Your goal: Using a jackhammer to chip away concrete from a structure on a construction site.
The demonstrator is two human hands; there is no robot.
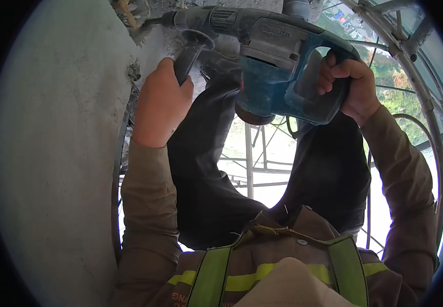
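demolition hammer [277, 61] held level at concrete column [52, 153] | left hand [161, 102] clamped on side handle [190, 53] | right hand [347, 84] clamped on rear grip | chisel [152, 23] set in broken edge; small patch chipped, most concrete judged intact

Obstacles: concrete wall [57, 153] fills the left side, close beside the left hand [160, 105]; demolition hammer [267, 56] spans the top between both hands; scaffold tubes [416, 77] curve along the right. Free room: open gap below the hammer, between the forearms, above the dark trouser legs [206, 169].
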